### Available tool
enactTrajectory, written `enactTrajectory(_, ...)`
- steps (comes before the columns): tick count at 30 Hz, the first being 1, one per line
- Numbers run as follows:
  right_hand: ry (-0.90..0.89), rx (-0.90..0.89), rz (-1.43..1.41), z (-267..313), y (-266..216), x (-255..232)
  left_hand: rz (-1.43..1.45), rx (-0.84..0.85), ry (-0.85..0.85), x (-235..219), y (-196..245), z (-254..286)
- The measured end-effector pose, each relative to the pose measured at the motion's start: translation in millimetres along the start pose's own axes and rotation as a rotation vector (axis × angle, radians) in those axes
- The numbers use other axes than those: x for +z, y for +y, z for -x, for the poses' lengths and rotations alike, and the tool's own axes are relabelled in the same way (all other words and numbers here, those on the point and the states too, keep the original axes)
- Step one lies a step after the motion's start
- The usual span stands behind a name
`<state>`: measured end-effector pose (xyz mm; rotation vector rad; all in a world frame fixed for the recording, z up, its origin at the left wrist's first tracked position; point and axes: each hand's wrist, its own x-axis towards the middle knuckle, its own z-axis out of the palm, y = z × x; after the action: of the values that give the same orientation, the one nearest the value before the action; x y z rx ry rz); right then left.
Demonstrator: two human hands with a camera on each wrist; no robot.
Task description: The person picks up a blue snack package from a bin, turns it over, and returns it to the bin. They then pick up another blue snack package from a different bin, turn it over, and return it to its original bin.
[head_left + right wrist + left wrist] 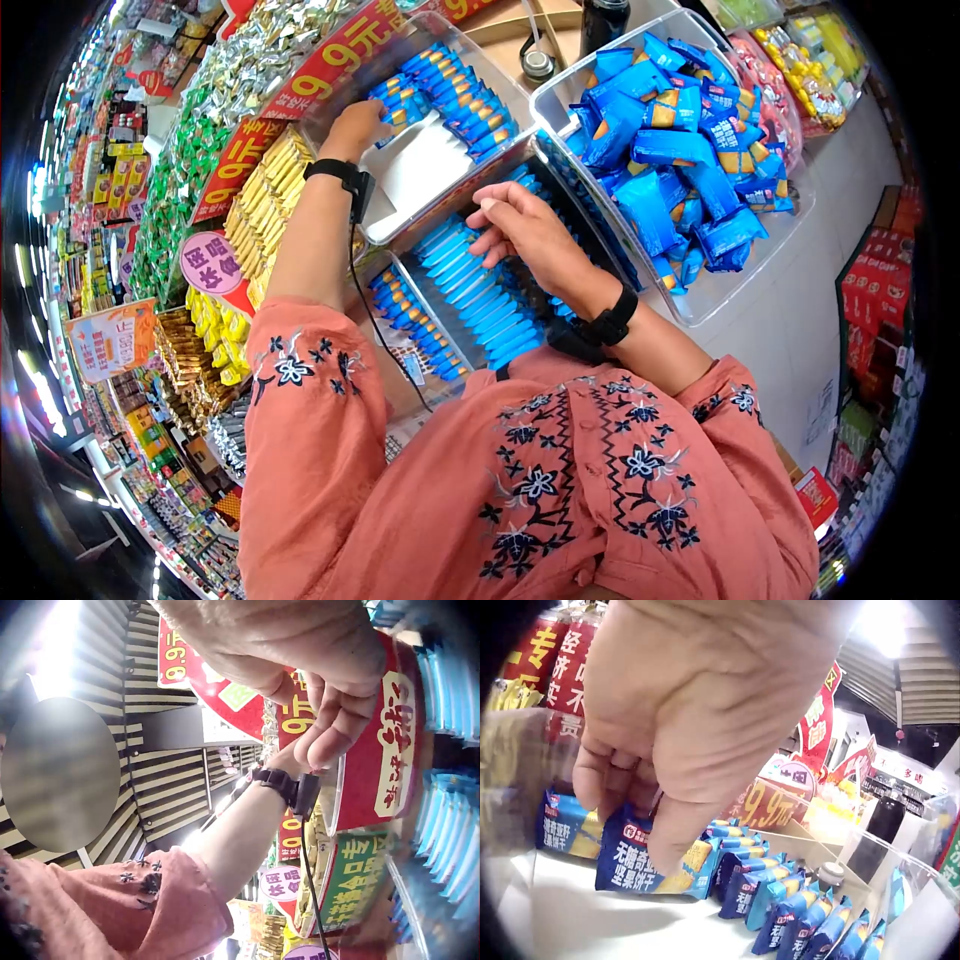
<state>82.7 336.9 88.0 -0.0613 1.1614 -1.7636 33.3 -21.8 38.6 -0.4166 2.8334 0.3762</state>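
My left hand (358, 128) reaches into a clear bin with a white base (425, 170). In the left wrist view its thumb and fingers pinch a blue biscuit packet (630, 862) with white lettering, upright at the white base. Another biscuit packet (570, 829) stands left of it, and a row of packets (787, 907) leans along the right. My right hand (530, 235) hovers with loosely bent fingers, nothing in them, over a lower bin of tightly lined-up light-blue packets (480, 290).
A clear tub of loose blue packets (675, 150) stands at the right. Yellow-wrapped snacks (270, 190) and red price signs (330, 60) border the left. A dark bottle (605, 22) stands behind the bins. A cable (362, 290) hangs from my left wristband.
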Motion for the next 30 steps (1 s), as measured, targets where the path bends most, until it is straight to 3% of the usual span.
enactTrajectory(2, -0.006, 0.010, -0.006, -1, 1, -1, -0.039, 0.091, 0.085, 15, -6, -7)
enactTrajectory(10, -0.038, 0.047, -0.006, 0, 8, -6, -0.100, 0.144, 0.126, 27, 21, -6)
enactTrajectory(16, -0.022, 0.037, 0.031, -1, 14, -10, -0.172, 0.118, 0.343, 37, 26, 0)
enactTrajectory(22, -0.046, 0.074, 0.027, 1, 14, -10, -0.107, -0.034, 0.209, 39, 24, -5)
enactTrajectory(30, -0.076, 0.076, 0.049, 0, 19, -15, -0.043, 0.014, 0.247, 50, 16, -9)
